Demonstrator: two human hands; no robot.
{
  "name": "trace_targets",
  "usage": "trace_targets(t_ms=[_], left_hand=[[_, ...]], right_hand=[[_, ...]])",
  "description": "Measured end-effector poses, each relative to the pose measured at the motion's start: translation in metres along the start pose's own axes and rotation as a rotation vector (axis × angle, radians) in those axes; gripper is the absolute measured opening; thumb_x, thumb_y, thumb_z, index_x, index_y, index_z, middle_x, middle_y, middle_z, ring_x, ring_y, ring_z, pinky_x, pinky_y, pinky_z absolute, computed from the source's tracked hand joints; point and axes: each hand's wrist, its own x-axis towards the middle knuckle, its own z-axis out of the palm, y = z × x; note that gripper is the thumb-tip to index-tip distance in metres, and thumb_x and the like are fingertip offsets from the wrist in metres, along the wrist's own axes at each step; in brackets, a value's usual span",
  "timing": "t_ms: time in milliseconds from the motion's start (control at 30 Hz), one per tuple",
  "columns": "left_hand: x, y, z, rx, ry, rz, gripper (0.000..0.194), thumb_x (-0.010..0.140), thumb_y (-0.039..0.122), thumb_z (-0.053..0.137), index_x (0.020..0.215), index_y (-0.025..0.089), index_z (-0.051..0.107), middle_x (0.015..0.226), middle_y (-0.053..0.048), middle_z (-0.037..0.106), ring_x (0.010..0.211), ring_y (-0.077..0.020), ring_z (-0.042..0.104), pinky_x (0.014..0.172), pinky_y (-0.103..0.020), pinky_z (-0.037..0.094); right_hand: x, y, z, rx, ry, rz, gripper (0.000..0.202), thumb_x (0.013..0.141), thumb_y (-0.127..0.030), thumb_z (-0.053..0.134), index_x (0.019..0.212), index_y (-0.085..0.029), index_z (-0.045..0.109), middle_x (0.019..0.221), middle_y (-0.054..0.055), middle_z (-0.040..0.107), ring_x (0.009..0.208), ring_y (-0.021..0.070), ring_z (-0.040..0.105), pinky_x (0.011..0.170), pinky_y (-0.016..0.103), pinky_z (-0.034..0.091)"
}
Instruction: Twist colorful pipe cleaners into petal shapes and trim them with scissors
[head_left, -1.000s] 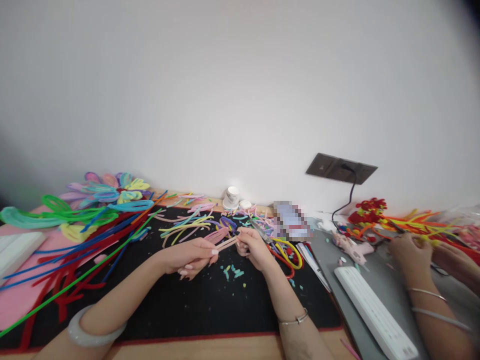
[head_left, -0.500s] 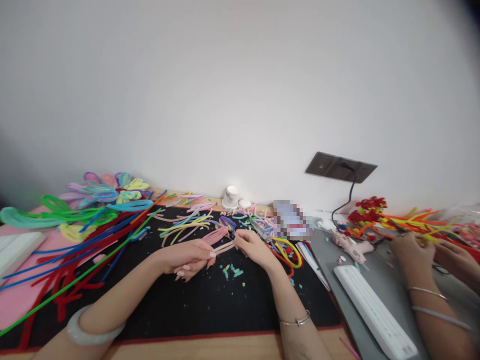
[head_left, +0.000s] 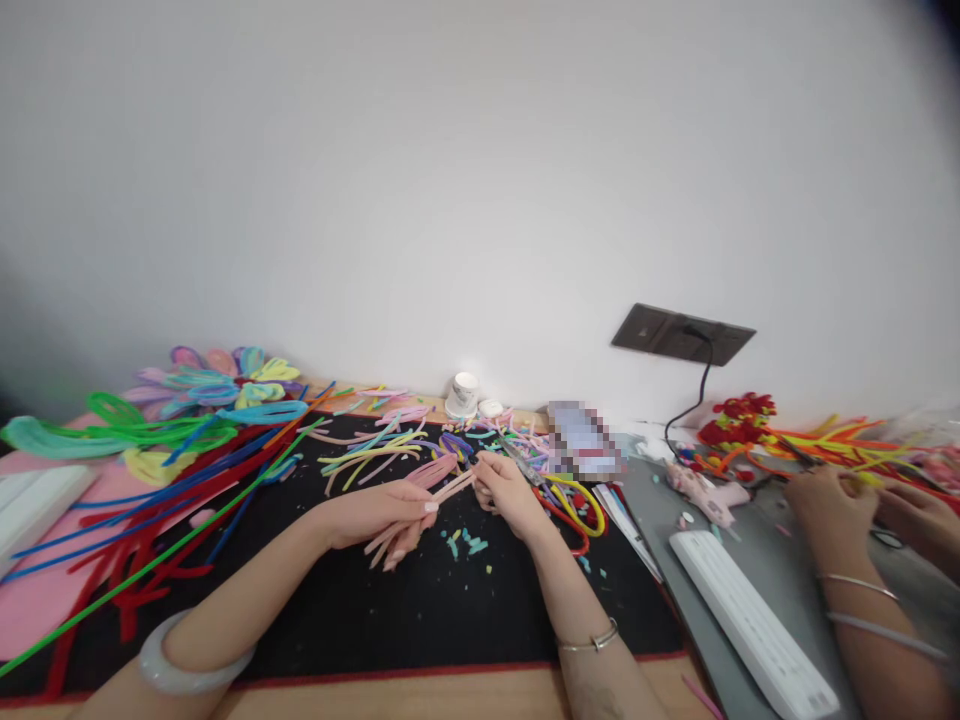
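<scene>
Treat the pale pink strips (head_left: 453, 488) as probably light, soft, bendable and hardly slippery, best pinched near the ends, and look for them above the black mat (head_left: 420, 620), spanning the gap between the left hand (head_left: 386, 513), closed around them, and the right hand (head_left: 507, 494), pinching their far ends.

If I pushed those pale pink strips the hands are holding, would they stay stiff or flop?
The pale pink strips are probably light, because they look thin. They might feel a little stiff, since they look straight where they're held. They'd likely still bend: the similar-looking yellow strip curves around.
</scene>
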Motion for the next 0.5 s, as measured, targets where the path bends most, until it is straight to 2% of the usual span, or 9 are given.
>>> trace_targets(t_ms=[100,233,367,433,500], left_hand=[[0.002,0.001,0.003,0.017,0.047,0.025,0.028,0.082,0.042,0.048,0.071,0.016,0.05,0.046,0.001,0.059,0.033,-0.0093,0.049,0.032,-0.016,0.034],[0.004,0.0,0.007,0.029,0.079,0.041,0.029,0.081,0.045,0.048,0.072,0.017,0.049,0.05,0.0,0.061,0.035,-0.0107,0.052,0.034,-0.017,0.034],[0.002,0.001,0.009,0.025,0.017,-0.019,0.031,0.079,0.046,0.051,0.073,0.016,0.053,0.058,-0.002,0.062,0.049,-0.0136,0.059,0.046,-0.021,0.043],[-0.001,0.003,0.01,0.051,-0.026,-0.026,0.031,0.079,0.045,0.053,0.072,0.015,0.059,0.064,-0.003,0.063,0.058,-0.0132,0.06,0.056,-0.022,0.045],[-0.003,0.006,0.01,0.108,-0.035,-0.02,0.031,0.078,0.043,0.055,0.073,0.014,0.064,0.064,-0.001,0.06,0.058,-0.0109,0.056,0.058,-0.021,0.044]], right_hand=[[0.002,0.004,0.001,0.059,-0.005,-0.016,0.033,0.081,-0.049,0.049,0.069,-0.018,0.044,0.051,-0.006,0.044,0.035,0.0042,0.028,0.034,0.018,0.016],[0.001,0.008,0.006,0.058,-0.045,0.003,0.027,0.074,-0.041,0.063,0.074,-0.015,0.056,0.051,-0.005,0.049,0.035,0.0037,0.031,0.034,0.017,0.022],[0.0,0.009,0.014,0.044,-0.006,-0.016,0.023,0.068,-0.034,0.068,0.067,-0.013,0.058,0.052,-0.003,0.053,0.036,0.004,0.037,0.034,0.017,0.029],[-0.001,0.009,0.016,0.026,-0.033,-0.01,0.023,0.068,-0.033,0.068,0.066,-0.012,0.059,0.052,-0.003,0.054,0.036,0.0043,0.038,0.034,0.017,0.032],[-0.002,0.01,0.017,0.007,-0.065,-0.008,0.021,0.068,-0.031,0.068,0.067,-0.012,0.059,0.052,-0.003,0.055,0.037,0.0045,0.04,0.035,0.017,0.033]])
